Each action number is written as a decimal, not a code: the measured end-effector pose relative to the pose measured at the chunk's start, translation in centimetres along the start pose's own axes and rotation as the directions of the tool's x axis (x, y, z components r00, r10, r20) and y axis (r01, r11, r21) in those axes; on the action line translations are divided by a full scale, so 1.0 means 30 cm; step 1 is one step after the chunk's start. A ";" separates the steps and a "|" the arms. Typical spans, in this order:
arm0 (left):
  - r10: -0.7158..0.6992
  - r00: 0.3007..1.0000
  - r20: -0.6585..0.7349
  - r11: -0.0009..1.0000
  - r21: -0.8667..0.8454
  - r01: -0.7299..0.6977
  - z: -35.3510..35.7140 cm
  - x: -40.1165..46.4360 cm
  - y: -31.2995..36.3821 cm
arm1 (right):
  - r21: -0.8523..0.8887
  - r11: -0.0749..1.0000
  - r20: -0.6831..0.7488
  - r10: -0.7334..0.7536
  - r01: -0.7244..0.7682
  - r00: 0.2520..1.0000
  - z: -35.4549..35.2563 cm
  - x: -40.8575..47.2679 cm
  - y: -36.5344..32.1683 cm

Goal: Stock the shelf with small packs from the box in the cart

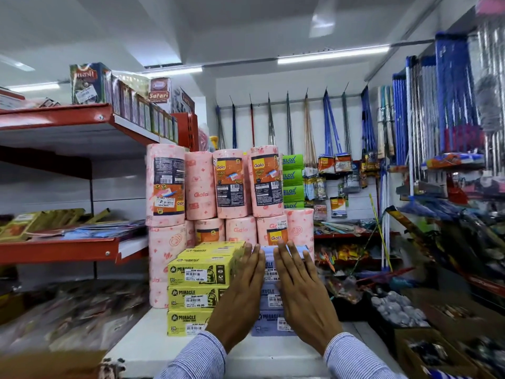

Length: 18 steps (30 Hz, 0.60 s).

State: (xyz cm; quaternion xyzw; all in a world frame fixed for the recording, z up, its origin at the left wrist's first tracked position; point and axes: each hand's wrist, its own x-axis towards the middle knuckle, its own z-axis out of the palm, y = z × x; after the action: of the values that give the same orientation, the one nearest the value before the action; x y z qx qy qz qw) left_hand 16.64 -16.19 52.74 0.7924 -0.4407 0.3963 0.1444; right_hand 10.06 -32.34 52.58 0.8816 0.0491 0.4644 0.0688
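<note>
A stack of pale blue Miracle packs (pixel 270 296) stands on the white shelf (pixel 153 340), right beside a stack of yellow-green Miracle packs (pixel 198 280). My left hand (pixel 237 299) lies flat with its fingers straight against the left front of the blue stack, overlapping the edge of the yellow stack. My right hand (pixel 300 294) is flat against the right front of the blue stack, its fingertips at the top pack (pixel 296 248). Neither hand wraps around a pack. The cart and the box are out of view, apart from a brown cardboard edge (pixel 46 363) at the lower left.
Pink Gala kitchen towel rolls (pixel 218 184) are piled right behind both stacks. Red shelves (pixel 60 248) with flat packets run along the left. Brooms and mops (pixel 333 127) hang on the back wall and at the right, over bins of small goods (pixel 399 310).
</note>
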 end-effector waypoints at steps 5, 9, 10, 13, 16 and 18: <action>0.016 1.000 -0.012 1.000 0.018 -0.016 0.005 0.003 0.000 | -0.025 1.000 -0.018 0.002 -0.003 1.000 -0.002 -0.010 0.010; 0.040 0.998 -0.047 0.996 0.077 -0.036 0.028 0.006 -0.001 | -0.016 1.000 -0.042 0.020 -0.021 0.999 0.003 -0.019 0.018; 0.040 0.998 -0.050 0.995 0.090 -0.035 0.032 0.008 -0.002 | -0.011 1.000 -0.048 0.020 -0.021 0.999 0.003 -0.020 0.018; 0.044 0.998 -0.043 0.991 0.130 -0.038 0.048 0.009 -0.010 | -0.019 1.000 -0.056 0.013 -0.014 0.998 0.012 -0.025 0.021; 0.052 0.998 -0.043 0.991 0.126 -0.046 0.056 0.005 -0.016 | -0.021 1.000 -0.060 -0.005 0.003 0.998 0.023 -0.027 0.028; 0.045 0.998 -0.046 0.991 0.124 -0.039 0.059 -0.001 -0.020 | -0.025 1.000 -0.052 0.000 -0.001 0.999 0.027 -0.030 0.030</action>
State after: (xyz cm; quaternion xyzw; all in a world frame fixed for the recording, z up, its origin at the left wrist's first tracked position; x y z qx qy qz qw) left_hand 18.00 -16.86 51.66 0.7804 -0.4283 0.4449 0.0975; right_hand 10.23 -33.43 51.54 0.8683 0.0447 0.4877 0.0785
